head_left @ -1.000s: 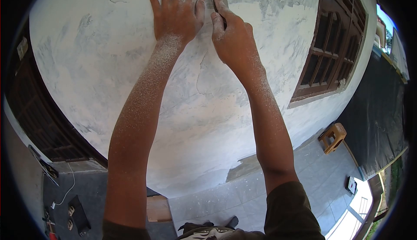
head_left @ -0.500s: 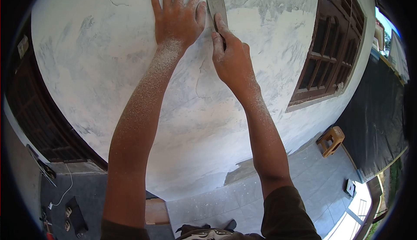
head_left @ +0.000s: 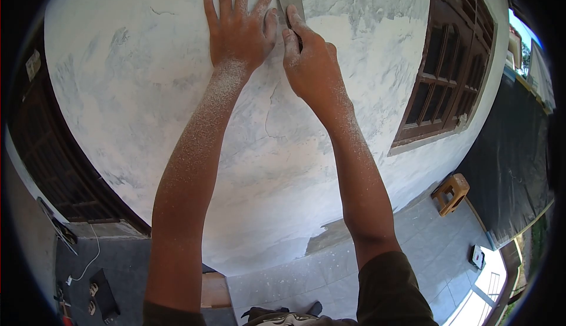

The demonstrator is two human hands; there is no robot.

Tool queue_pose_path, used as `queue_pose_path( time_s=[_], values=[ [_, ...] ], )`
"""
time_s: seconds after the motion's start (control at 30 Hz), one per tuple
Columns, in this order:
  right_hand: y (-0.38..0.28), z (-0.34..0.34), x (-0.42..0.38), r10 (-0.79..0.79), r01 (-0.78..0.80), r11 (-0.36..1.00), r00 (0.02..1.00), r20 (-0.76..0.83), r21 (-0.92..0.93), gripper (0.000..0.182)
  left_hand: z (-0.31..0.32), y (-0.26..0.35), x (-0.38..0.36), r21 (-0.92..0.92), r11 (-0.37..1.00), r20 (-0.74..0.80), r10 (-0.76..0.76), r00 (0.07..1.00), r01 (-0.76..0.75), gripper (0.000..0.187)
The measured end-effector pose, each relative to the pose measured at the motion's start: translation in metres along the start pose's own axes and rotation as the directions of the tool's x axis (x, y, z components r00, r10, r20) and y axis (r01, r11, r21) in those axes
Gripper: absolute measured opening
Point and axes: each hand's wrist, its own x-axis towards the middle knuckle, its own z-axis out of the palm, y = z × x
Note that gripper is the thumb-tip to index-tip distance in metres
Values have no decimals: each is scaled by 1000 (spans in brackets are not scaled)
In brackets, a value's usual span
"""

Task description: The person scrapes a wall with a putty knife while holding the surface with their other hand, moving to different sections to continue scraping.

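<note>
A patchy white and grey wall with flaking paint fills the middle of the view. My left hand lies flat against it with spread fingers, and pale dust covers the wrist and forearm. Just to its right, my right hand is closed round a scraper, whose broad grey blade points upward along the wall. The handle is mostly hidden in my fingers. A thin crack in the coating runs down below the hands.
A brown wooden window is set in the wall at right. A dark door stands at left. Lower right, a brown stool stands on the tiled floor. A white cable lies at lower left, near a dark mat.
My right hand and the scraper have moved a little up and left along the wall. My left hand stays spread in nearly the same spot.
</note>
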Motion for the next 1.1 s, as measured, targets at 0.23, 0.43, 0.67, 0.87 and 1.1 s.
queue_pose_path(
  time_s=[0.23, 0.43, 0.67, 0.87, 1.1],
  values=[
    [-12, -7, 10, 89, -95, 991, 994, 61, 95, 42, 1, 0, 2, 40, 999, -14, 6, 1000, -6, 56],
    [3, 0, -8, -34, 34, 999, 999, -1, 7, 42, 2, 0, 0, 31, 999, -40, 15, 999, -14, 56],
    [6, 2, 8, 56, -56, 998, 998, 35, 9, 44, -1, 0, 1, 21, 1000, -3, 4, 1000, -4, 57],
    [-6, -5, 11, 43, -45, 995, 999, 20, 93, 42, 3, -1, 0, 50, 999, -20, 13, 1000, -12, 57],
    [7, 2, -4, -28, 27, 999, 1000, -11, -23, 43, 5, -1, 1, 14, 1000, -63, 11, 998, -10, 56]
  ],
)
